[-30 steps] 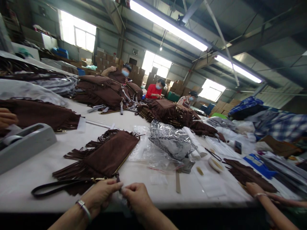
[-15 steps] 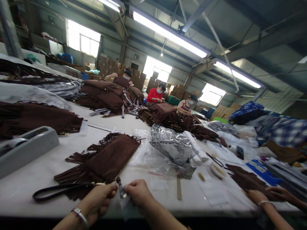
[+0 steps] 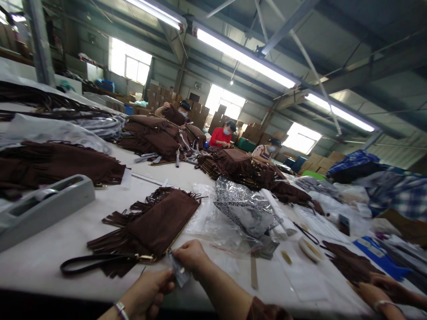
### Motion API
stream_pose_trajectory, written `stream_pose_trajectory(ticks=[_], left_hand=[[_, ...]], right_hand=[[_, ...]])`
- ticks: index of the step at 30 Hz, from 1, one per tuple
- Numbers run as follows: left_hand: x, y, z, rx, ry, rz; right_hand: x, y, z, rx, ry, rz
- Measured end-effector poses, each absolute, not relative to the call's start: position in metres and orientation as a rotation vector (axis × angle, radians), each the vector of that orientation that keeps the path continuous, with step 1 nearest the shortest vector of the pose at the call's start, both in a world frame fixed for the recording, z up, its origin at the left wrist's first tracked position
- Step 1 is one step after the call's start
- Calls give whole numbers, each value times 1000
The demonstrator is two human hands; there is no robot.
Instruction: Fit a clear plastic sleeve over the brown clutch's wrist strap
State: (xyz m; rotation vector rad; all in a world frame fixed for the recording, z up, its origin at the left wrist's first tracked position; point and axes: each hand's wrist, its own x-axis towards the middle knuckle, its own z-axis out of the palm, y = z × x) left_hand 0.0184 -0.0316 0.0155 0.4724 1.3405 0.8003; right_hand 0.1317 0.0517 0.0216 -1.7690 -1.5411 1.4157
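A brown fringed pouch (image 3: pixel 163 218) lies on the white table, its black wrist strap (image 3: pixel 96 263) looped at the near left. By the pouch's near corner, my right hand (image 3: pixel 191 258) pinches the top of a small piece wrapped in clear plastic (image 3: pixel 181 272). My left hand (image 3: pixel 153 289) is just left of that wrapped piece, fingers curled together; whether it grips the plastic's edge is too small to make out. A gold clasp joins the strap to the pouch.
A grey tape dispenser (image 3: pixel 50 204) stands at left. Brown pouches are piled (image 3: pixel 156 138) behind. Plastic bags (image 3: pixel 247 209) lie right of the pouch. A co-worker's hands (image 3: pixel 376 291) are at the right edge. More people sit across the table.
The view has shifted, so the scene sits farther right. My left hand has moved off the strap clasp, down beside the wrapped piece. My right hand has moved up towards the pouch corner.
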Motion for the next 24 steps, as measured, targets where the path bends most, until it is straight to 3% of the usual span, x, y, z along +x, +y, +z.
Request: stream_pose_trajectory(ticks=[24], left_hand=[[41, -20, -16, 464, 1402, 1040]], right_hand=[[141, 56, 3, -1821, -1576, 1314]])
